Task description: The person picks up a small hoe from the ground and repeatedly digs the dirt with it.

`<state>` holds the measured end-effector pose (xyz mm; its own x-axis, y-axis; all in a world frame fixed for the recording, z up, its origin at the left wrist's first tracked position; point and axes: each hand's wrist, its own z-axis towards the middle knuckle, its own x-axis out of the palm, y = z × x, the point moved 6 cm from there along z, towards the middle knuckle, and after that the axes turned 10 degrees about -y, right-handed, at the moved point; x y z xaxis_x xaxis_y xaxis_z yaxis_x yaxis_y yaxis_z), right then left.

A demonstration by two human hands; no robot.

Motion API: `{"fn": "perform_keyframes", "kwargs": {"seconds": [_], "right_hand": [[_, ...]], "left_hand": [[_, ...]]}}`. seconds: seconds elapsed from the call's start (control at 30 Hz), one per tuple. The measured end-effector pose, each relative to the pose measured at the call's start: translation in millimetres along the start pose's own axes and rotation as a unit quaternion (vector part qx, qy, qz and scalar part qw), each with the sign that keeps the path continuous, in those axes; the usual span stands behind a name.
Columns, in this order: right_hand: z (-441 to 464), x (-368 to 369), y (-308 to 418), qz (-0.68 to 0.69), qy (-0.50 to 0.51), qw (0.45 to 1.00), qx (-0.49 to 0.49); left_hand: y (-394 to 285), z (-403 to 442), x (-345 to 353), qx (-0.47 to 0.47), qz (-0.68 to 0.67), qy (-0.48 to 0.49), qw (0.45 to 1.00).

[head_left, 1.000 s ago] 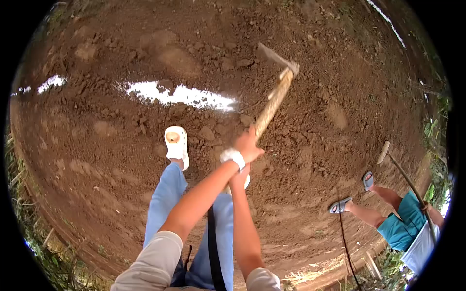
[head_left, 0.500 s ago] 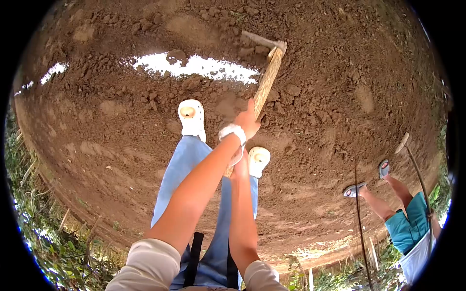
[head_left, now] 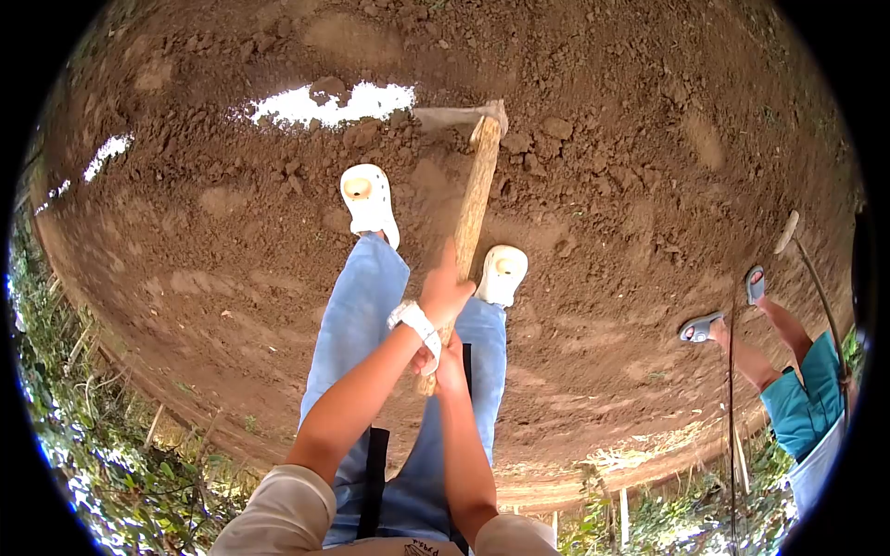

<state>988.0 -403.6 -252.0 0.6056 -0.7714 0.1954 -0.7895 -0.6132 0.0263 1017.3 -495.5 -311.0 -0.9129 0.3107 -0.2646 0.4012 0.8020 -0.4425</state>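
My left hand [head_left: 445, 296], with a white band on its wrist, is wrapped round the wooden handle [head_left: 475, 199] of a hoe. Lower down, near the handle's butt end, my right hand [head_left: 449, 363] is closed round it too. The hoe's metal blade [head_left: 454, 117] points left and rests at the soil, beside the right end of a strip of white powder [head_left: 324, 106]. Brown clods lie around the blade.
My white clogs [head_left: 366, 199] stand on brown soil [head_left: 593, 371] below the blade. At the right, another person in teal shorts [head_left: 805, 398] holds a long-handled tool [head_left: 816, 278]. Plants and stakes line the bottom edge.
The hoe blade has come down and left, towards me, and now lies over the right part of the white strip. My hands have drawn back with the handle, still gripping it.
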Motion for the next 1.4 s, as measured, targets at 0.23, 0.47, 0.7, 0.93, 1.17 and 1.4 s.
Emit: {"fn": "perform_keyframes", "kwargs": {"seconds": [0.23,0.47,0.7,0.93,1.17,1.4], "right_hand": [[65,81,16,-0.007,0.075,0.996,-0.044],[143,196,51,-0.122,0.075,0.986,-0.089],[139,199,29,-0.057,0.010,0.997,-0.044],[66,112,-12,0.002,-0.013,1.000,0.028],[4,67,-50,0.042,-0.071,0.997,0.008],[66,142,-16,0.022,-0.065,0.998,0.001]], "left_hand": [[-77,55,-65,0.192,0.154,-0.144,0.958],[-125,154,-143,0.184,0.185,-0.133,0.956],[-107,166,-149,0.087,0.264,-0.072,0.958],[-48,85,-93,0.086,0.248,-0.020,0.965],[-4,5,-77,0.091,0.203,0.007,0.975],[-77,77,-131,0.169,0.267,-0.106,0.943]]}}
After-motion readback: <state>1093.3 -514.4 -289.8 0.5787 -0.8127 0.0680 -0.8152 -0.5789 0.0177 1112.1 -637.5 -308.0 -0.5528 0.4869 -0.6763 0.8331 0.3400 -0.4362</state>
